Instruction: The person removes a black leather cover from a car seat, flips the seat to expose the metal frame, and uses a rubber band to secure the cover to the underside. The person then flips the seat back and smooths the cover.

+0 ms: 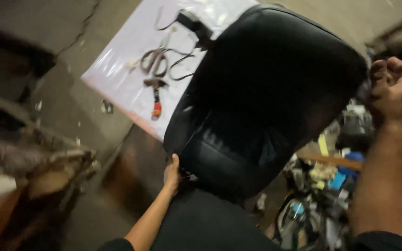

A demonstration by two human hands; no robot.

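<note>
Black leatherette is what the fingers [175,163] of the left hand [171,175] press against: they curl round the lower left edge of a big padded seat cushion [266,93], thumb up along the rim, holding it by that edge. The right hand [393,86] is raised at the cushion's upper right side, its fingers half bent and loosely spread; it appears to have nothing in its grip, and whether it touches the cushion's far edge cannot be told from here, since that edge is dark and blurred. To handle the cushion well, in my judgement, both edges want a firm hold, because one hand on a corner leaves a bulky piece free to swing or slip. The cushion is tilted, hanging above the floor between the two arms. Beyond it, on the concrete floor [77,51], lies a pale pink sheet [117,76] with scissors [154,62], a dark cord [182,60] and a small orange-tipped tool [157,104]. A heap of mixed clutter [317,195] sits at lower right.
</note>
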